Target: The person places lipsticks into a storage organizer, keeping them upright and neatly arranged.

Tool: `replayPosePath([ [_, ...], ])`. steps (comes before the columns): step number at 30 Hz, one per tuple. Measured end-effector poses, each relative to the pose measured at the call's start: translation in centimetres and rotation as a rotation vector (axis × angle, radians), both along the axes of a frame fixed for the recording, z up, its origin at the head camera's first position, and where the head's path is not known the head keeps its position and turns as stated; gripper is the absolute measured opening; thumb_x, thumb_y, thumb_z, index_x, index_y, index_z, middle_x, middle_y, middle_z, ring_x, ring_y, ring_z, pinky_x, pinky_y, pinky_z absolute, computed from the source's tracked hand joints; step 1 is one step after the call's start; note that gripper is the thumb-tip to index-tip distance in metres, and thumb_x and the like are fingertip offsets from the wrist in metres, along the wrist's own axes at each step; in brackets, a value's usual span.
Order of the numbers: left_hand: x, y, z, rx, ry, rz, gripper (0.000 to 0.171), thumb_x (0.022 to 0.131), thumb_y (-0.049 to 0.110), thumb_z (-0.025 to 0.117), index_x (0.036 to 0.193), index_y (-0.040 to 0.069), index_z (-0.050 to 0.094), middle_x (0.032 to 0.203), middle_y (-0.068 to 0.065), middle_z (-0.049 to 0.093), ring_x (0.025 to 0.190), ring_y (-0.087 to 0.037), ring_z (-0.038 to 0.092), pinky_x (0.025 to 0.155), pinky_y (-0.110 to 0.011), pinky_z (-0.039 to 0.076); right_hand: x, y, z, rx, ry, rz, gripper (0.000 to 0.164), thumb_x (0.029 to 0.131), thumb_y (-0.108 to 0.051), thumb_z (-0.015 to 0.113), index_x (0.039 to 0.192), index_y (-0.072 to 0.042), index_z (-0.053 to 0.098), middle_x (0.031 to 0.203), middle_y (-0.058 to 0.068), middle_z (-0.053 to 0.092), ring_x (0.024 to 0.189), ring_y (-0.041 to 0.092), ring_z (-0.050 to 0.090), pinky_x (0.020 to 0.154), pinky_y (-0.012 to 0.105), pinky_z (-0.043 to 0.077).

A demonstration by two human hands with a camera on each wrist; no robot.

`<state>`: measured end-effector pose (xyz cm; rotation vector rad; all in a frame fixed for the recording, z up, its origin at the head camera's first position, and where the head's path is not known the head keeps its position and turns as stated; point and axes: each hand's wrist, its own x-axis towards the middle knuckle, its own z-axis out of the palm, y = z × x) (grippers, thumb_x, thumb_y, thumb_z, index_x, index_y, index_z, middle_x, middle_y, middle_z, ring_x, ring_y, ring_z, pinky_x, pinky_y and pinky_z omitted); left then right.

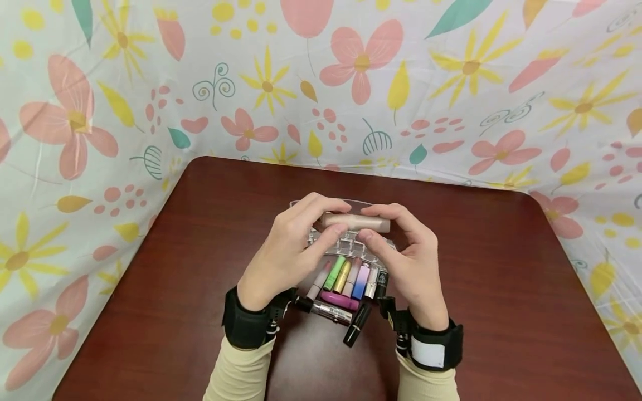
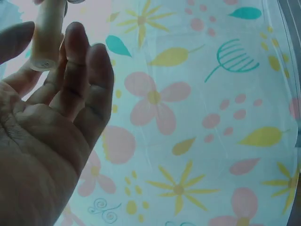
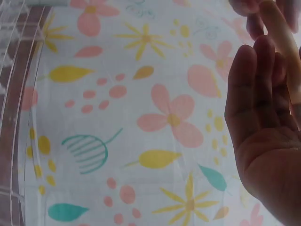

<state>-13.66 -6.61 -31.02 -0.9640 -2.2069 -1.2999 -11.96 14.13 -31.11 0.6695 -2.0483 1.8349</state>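
Both hands hold a beige cosmetic tube (image 1: 362, 223) lying sideways above a clear compartmented organizer (image 1: 346, 245). My left hand (image 1: 286, 250) pinches its left part between thumb and fingers. At the other end, the thumb and index finger of my right hand (image 1: 415, 253) hold the tube from below and above. In the left wrist view, the tube's round end (image 2: 45, 63) shows beside the fingers of the left hand (image 2: 47, 127). The right wrist view has the tube (image 3: 281, 37) partly hidden behind the fingers of the right hand (image 3: 268, 141).
Between the wrists lie several cosmetics: a green tube (image 1: 333, 273), a gold one (image 1: 343, 277), a purple-blue one (image 1: 361, 281), a magenta item (image 1: 340, 301), a silver tube (image 1: 332, 313) and a black one (image 1: 356, 325). A flowered cloth (image 1: 301, 111) hangs behind the brown table (image 1: 501, 289).
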Motion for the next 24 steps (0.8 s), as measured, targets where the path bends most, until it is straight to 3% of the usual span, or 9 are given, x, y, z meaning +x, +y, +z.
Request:
replayPosePath([
  [8,-0.2,-1.1,-0.4,0.164,-0.089,0.010,0.019,0.094,0.013,0.074,0.113,0.012,0.070,0.100,0.003,0.066,0.082,-0.007,0.058,0.064,-0.024,0.047,-0.3,0.4,-0.2,-0.071,-0.067,0.075,0.029,0.088,0.012,0.070,0.116,0.006,0.067,0.113,0.011,0.065,0.089,0.017,0.066,0.074,0.022,0.056],
  [13,-0.3,-1.0,-0.7,0.250,-0.209,-0.008,0.019,0.097,0.013,0.069,0.116,0.013,0.068,0.105,0.003,0.066,0.082,-0.010,0.060,0.065,-0.025,0.048,-0.6,0.2,-0.6,-0.097,-0.089,0.084,0.027,0.089,0.010,0.069,0.116,0.007,0.067,0.113,0.010,0.067,0.085,0.020,0.070,0.066,0.023,0.057],
  [16,-0.4,-0.6,-0.9,0.239,-0.261,-0.038,0.025,0.098,0.012,0.068,0.123,0.014,0.066,0.115,0.003,0.066,0.088,-0.010,0.064,0.069,-0.025,0.050,-0.8,0.2,-0.7,-0.120,-0.103,0.064,0.023,0.090,0.009,0.069,0.113,0.007,0.067,0.112,0.010,0.068,0.084,0.020,0.071,0.068,0.025,0.058],
  [18,-0.6,-0.2,-1.0,0.201,-0.258,-0.046,0.027,0.097,0.014,0.069,0.124,0.013,0.066,0.118,0.004,0.067,0.090,-0.010,0.064,0.072,-0.026,0.051,-1.0,0.3,-0.8,-0.140,-0.116,0.061,0.022,0.091,0.010,0.067,0.113,0.008,0.067,0.113,0.011,0.069,0.084,0.021,0.071,0.072,0.029,0.060],
  [21,-0.7,0.2,-1.2,0.163,-0.242,-0.040,0.023,0.097,0.015,0.070,0.120,0.015,0.068,0.113,0.006,0.067,0.089,-0.009,0.061,0.073,-0.026,0.052,-1.1,0.4,-0.9,-0.152,-0.140,0.063,0.022,0.092,0.010,0.066,0.113,0.011,0.065,0.114,0.012,0.069,0.085,0.022,0.072,0.076,0.035,0.062],
  [24,-0.8,0.4,-1.5,0.154,-0.246,-0.018,0.017,0.098,0.019,0.068,0.116,0.018,0.070,0.108,0.008,0.068,0.089,-0.009,0.059,0.074,-0.026,0.052,-1.2,0.6,-1.0,-0.124,-0.176,0.036,0.023,0.091,0.006,0.069,0.114,0.006,0.068,0.114,0.011,0.069,0.086,0.021,0.071,0.075,0.033,0.061],
])
